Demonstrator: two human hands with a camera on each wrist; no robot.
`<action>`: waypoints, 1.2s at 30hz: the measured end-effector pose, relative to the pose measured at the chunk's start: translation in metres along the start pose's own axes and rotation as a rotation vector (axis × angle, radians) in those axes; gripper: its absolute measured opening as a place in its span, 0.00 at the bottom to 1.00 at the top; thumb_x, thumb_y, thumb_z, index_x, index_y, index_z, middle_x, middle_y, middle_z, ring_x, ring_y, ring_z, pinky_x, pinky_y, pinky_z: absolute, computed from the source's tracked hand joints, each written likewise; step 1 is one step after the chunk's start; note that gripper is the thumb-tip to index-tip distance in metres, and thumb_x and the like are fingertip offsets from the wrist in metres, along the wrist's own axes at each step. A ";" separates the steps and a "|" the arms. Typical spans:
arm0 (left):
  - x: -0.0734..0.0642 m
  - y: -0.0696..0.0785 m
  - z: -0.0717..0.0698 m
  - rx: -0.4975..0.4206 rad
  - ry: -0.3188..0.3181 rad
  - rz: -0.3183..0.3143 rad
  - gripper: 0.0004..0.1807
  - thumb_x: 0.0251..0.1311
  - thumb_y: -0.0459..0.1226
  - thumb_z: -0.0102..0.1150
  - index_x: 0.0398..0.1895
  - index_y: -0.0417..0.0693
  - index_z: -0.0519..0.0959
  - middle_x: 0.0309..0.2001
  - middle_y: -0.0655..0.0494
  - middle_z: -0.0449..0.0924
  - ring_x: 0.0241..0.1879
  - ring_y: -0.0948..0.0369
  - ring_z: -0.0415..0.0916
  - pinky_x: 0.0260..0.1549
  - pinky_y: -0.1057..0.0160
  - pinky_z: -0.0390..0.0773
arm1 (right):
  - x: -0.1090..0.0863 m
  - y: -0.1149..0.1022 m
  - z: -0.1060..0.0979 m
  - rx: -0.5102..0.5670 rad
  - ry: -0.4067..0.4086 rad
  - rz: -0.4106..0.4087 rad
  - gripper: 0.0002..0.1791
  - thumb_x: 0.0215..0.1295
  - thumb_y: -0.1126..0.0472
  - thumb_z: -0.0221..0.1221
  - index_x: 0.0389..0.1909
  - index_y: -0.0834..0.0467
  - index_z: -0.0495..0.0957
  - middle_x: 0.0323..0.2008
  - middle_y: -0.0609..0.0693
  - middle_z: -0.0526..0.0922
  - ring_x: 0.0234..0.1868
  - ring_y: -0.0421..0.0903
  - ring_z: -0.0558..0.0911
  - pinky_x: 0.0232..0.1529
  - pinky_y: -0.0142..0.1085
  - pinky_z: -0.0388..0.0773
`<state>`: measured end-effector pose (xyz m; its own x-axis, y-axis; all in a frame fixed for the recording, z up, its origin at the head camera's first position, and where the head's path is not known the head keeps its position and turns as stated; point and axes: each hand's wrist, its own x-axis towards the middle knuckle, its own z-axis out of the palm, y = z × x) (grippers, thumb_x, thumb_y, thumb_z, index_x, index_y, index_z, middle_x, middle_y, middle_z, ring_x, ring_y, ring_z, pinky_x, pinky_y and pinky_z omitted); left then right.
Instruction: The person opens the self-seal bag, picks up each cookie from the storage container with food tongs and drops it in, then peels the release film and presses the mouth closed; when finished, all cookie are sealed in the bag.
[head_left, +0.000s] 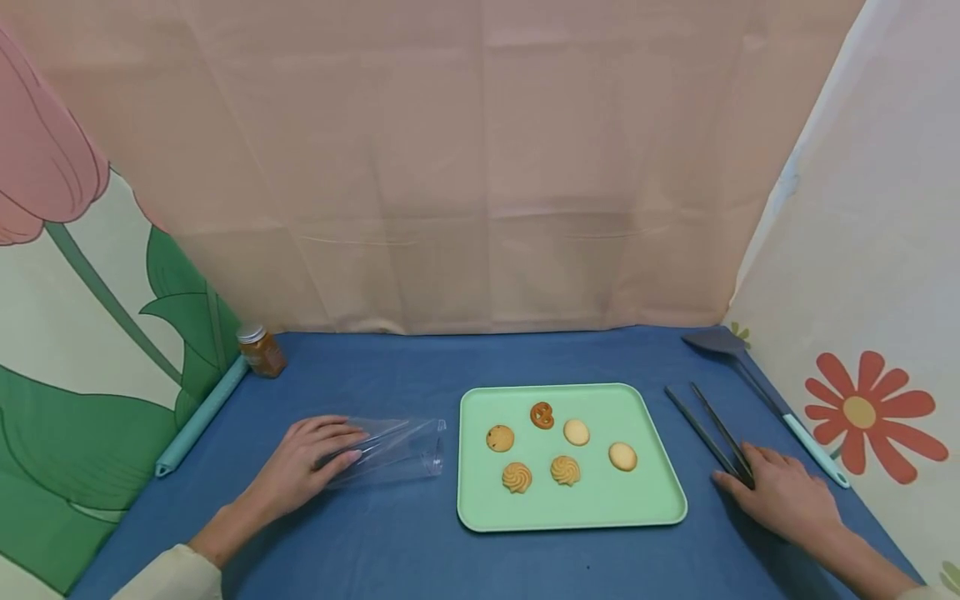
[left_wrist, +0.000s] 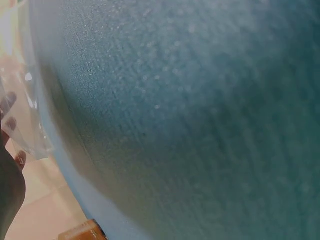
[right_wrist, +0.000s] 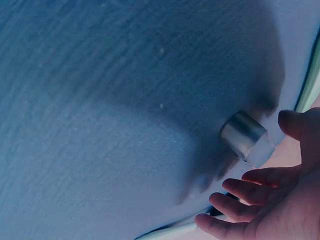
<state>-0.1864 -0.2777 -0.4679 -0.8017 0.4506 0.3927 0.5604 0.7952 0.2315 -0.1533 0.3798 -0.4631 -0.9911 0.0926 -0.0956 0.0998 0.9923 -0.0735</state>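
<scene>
My left hand (head_left: pixel 307 458) pinches the near end of a clear plastic bag (head_left: pixel 412 450), thumb on one side and fingers on the other. In the left wrist view, fingertips show through the bag (left_wrist: pixel 31 107) at the edge. On the right, my right hand (head_left: pixel 791 496) is over the joined end of dark metal tongs (head_left: pixel 701 429), whose tips point away. The right wrist view shows this hand (right_wrist: pixel 272 205) with fingers spread around the shiny tongs end (right_wrist: pixel 244 134), thumb apart from it. Between the hands lies a light green tray (head_left: pixel 570 510).
Several cookies, including a pretzel-shaped one (head_left: pixel 542 415), lie spread on the tray. A spatula (head_left: pixel 716 342) with a pale blue handle lies at the right edge. At the back left stand a brown jar (head_left: pixel 262 354) and a teal roll (head_left: pixel 202 421). Blue cloth covers the table.
</scene>
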 end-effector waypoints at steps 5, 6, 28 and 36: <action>0.000 0.000 0.000 -0.003 -0.014 -0.018 0.17 0.67 0.47 0.63 0.58 0.61 0.84 0.56 0.60 0.83 0.62 0.53 0.73 0.61 0.40 0.63 | 0.002 -0.001 0.002 -0.010 -0.020 0.024 0.55 0.62 0.26 0.55 0.64 0.76 0.68 0.59 0.78 0.70 0.58 0.77 0.68 0.53 0.72 0.68; 0.000 0.000 0.000 -0.005 -0.017 -0.022 0.17 0.67 0.47 0.63 0.58 0.61 0.84 0.56 0.60 0.83 0.62 0.53 0.73 0.61 0.40 0.63 | 0.002 -0.001 0.003 -0.013 -0.019 0.023 0.53 0.63 0.28 0.56 0.63 0.76 0.68 0.59 0.78 0.70 0.58 0.76 0.68 0.52 0.72 0.68; -0.001 -0.003 -0.001 -0.008 -0.008 -0.029 0.17 0.67 0.47 0.63 0.58 0.62 0.83 0.57 0.61 0.83 0.63 0.53 0.72 0.60 0.40 0.63 | 0.006 0.000 -0.021 0.066 0.183 -0.075 0.20 0.66 0.59 0.61 0.36 0.75 0.72 0.27 0.63 0.75 0.26 0.56 0.76 0.26 0.51 0.75; -0.001 -0.003 -0.002 -0.008 -0.003 -0.018 0.17 0.66 0.46 0.64 0.58 0.61 0.84 0.56 0.60 0.84 0.63 0.53 0.72 0.60 0.40 0.63 | 0.006 -0.005 -0.052 0.187 0.074 -0.061 0.31 0.72 0.55 0.57 0.57 0.79 0.63 0.25 0.55 0.77 0.22 0.45 0.74 0.21 0.39 0.70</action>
<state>-0.1869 -0.2811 -0.4675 -0.8119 0.4377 0.3862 0.5479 0.7996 0.2458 -0.1646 0.3799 -0.4112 -0.9989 0.0457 -0.0130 0.0476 0.9644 -0.2601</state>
